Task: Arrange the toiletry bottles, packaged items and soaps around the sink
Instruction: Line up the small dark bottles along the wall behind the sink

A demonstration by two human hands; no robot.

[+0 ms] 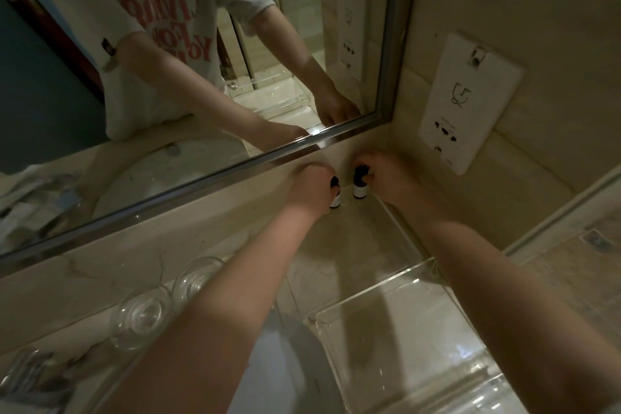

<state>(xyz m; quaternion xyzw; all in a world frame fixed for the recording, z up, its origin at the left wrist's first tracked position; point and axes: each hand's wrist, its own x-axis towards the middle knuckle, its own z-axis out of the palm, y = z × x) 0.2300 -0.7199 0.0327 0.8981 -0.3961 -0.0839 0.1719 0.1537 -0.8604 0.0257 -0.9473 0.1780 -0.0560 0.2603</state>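
Two small toiletry bottles with dark caps and pale labels stand upright side by side at the back corner of the marble counter, just below the mirror frame. My left hand point(314, 183) grips the left bottle point(335, 199) from above, fingers curled over its cap. My right hand point(386, 175) pinches the cap of the right bottle point(359, 186). Both bottles sit at the far end of a clear acrylic tray point(400, 232). The bottles' bases are on or very near the tray floor; I cannot tell which.
A second clear acrylic box point(386, 299) stands nearer to me on the counter. Two upturned glasses point(142, 319) point(196, 276) sit left of my forearm. The sink basin point(272, 363) lies below. A white socket plate point(467, 101) is on the right wall. Packaged items lie at bottom left point(30, 376).
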